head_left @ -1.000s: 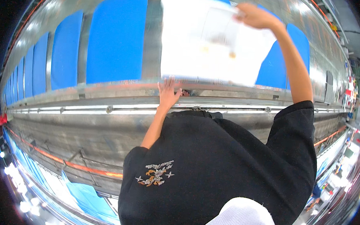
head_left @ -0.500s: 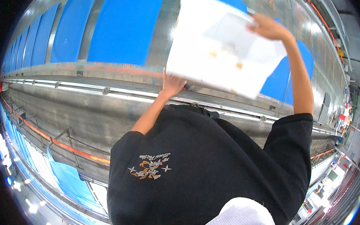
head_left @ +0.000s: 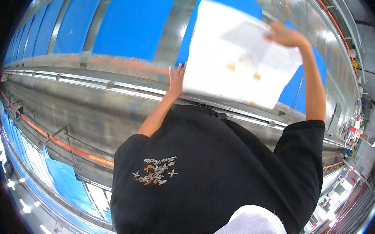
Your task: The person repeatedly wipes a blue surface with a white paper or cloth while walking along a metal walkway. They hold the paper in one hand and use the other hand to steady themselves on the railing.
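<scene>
From where I stand, a long silver rail point(head_left: 133, 90) runs along the near side of the worktable point(head_left: 169, 35), and the person in the black shirt point(head_left: 219, 161) leans up against it, 2 bare arms reaching across. Just beyond the rail is a white sheet point(head_left: 237, 56), its near edge close to the metal. It looks smeared by motion, but I can make out a greyish patch and at least 2 small yellowish marks on it; whether it is cloth or film I can't tell.

The right hand point(head_left: 290, 37), farther over the rail than the left, has its fingers curled and pinching the sheet at its far right corner. The left hand point(head_left: 177, 78) is just past the rail with its visible fingers spread, right beside the sheet's left edge; the thumb doesn't show, so I can't tell if it pinches anything.

Beyond the rail, blue panels point(head_left: 135, 23) lie in a row along the table, and 1 of them is partly covered by the sheet. On the person's side of the rail, an orange strip point(head_left: 73, 147) runs off to the left.
</scene>
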Available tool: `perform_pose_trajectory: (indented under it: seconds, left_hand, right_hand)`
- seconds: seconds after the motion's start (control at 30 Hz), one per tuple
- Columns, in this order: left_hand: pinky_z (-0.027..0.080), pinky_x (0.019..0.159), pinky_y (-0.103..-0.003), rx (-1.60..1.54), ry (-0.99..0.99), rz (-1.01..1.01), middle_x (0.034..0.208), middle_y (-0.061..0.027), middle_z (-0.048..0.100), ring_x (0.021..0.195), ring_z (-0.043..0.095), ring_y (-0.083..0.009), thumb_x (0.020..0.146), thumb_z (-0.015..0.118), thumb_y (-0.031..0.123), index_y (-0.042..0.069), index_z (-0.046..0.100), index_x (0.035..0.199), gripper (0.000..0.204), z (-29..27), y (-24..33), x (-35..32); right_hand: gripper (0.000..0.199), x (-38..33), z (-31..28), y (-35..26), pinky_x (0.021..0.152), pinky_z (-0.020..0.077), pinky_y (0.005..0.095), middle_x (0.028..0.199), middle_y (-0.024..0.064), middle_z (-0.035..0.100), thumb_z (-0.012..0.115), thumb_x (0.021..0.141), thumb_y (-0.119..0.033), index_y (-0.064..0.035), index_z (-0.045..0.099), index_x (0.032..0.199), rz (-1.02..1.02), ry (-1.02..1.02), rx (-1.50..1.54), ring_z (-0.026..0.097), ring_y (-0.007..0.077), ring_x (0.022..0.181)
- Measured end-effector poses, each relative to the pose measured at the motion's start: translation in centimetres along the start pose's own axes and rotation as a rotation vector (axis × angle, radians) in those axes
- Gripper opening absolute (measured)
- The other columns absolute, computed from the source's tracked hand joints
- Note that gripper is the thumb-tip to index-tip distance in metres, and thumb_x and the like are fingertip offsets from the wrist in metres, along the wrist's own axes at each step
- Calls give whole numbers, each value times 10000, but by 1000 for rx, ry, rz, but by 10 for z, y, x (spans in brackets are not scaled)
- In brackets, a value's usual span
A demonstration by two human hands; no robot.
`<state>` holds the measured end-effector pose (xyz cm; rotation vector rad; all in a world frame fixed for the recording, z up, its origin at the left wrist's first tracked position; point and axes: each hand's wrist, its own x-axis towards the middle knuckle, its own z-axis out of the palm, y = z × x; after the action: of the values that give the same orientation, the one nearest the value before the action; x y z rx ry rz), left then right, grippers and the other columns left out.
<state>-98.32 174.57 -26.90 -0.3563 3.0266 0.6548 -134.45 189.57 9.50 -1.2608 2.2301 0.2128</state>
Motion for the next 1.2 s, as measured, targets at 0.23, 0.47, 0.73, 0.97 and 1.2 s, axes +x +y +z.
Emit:
perform_pose_trajectory:
  seconds: [0.23, 0.47, 0.73, 0.97, 1.2]
  left_hand:
    - [62, 1117, -715, -38, -43, -39, 1619, -60, 196, 1485, 184, -314, 856, 627, 355, 110, 281, 1525, 791, -11, 10, 5]
    - [61, 1109, -724, -86, -101, -52, 1592, -110, 255, 1483, 188, -310, 871, 610, 354, 115, 298, 1520, 759, -12, -4, -16]
    - [240, 1159, -536, -248, 368, -101, 1468, -159, 458, 1420, 322, -380, 920, 613, 209, 58, 515, 1379, 493, -114, -99, -37]
    - [177, 1157, -599, -197, 420, -258, 1529, -201, 350, 1449, 238, -413, 909, 606, 286, 57, 450, 1434, 593, -148, -270, -47]
    - [67, 1129, -683, 27, 184, -139, 1581, -171, 255, 1487, 164, -346, 902, 558, 477, 52, 345, 1495, 760, -177, -403, -48]
  right_hand:
    - [472, 30, 17, 35, 849, 494, 510, 1048, 199, 667, 538, 859, -155, -185, 568, 1329, 153, 648, -191, 624, 412, 962]
    - [485, -3, 34, -38, 974, 440, 424, 1249, 240, 570, 575, 943, -376, 15, 578, 1231, -228, -228, 49, 550, 374, 1137]
    - [436, 71, -55, -46, 875, 484, 471, 1090, 237, 654, 549, 938, -273, -100, 533, 1338, -36, 875, -93, 625, 405, 1016]
    - [462, 189, -25, -255, 863, 494, 481, 1020, 209, 663, 557, 918, -287, -137, 530, 1354, -120, 430, -127, 626, 416, 963]
    - [469, 246, -93, -307, 989, 432, 459, 1171, 252, 627, 563, 943, -304, -34, 530, 1326, -49, 505, -54, 587, 401, 1113]
